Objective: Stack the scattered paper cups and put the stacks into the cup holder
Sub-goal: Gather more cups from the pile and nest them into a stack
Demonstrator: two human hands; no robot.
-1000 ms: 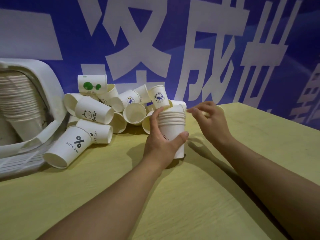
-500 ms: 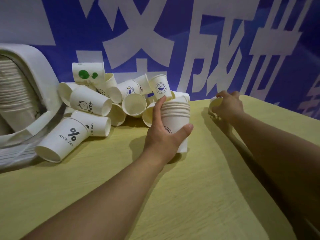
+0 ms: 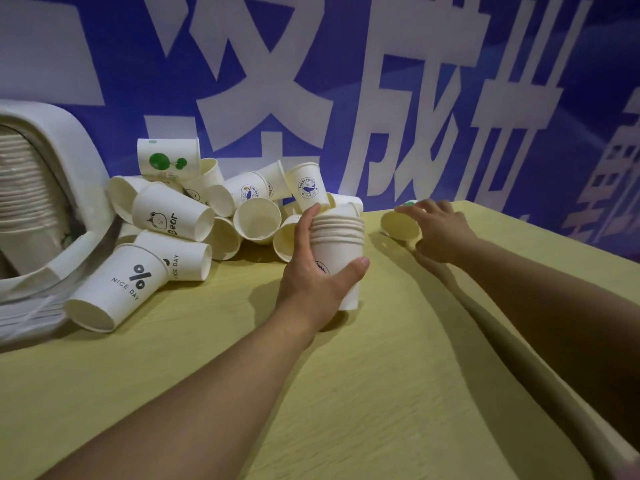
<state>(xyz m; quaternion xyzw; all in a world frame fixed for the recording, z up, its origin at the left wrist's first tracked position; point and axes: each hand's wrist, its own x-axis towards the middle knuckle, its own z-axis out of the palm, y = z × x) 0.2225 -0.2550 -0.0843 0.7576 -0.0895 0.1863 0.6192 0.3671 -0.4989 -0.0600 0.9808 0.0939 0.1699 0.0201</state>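
My left hand (image 3: 311,271) grips an upright stack of several nested white paper cups (image 3: 337,237) standing on the yellow table (image 3: 381,393). My right hand (image 3: 438,230) reaches out to the right and holds a single cup (image 3: 400,225) lying on its side, its mouth facing me. A heap of scattered cups (image 3: 194,216) lies at the back left against the wall, among them a "NICE DAY" cup (image 3: 117,285) and a "Bear" cup (image 3: 169,220). The white cup holder (image 3: 69,140) stands at the far left with a long stack of cups (image 3: 24,188) inside it.
A blue banner wall (image 3: 381,81) with large white characters closes off the back of the table. The table's right edge (image 3: 568,237) runs diagonally past my right forearm. Ridged white plastic (image 3: 24,317) lies at the holder's foot.
My right hand went from beside the stack out to the right and took hold of a lone lying cup. My left hand kept its grip on the stack.
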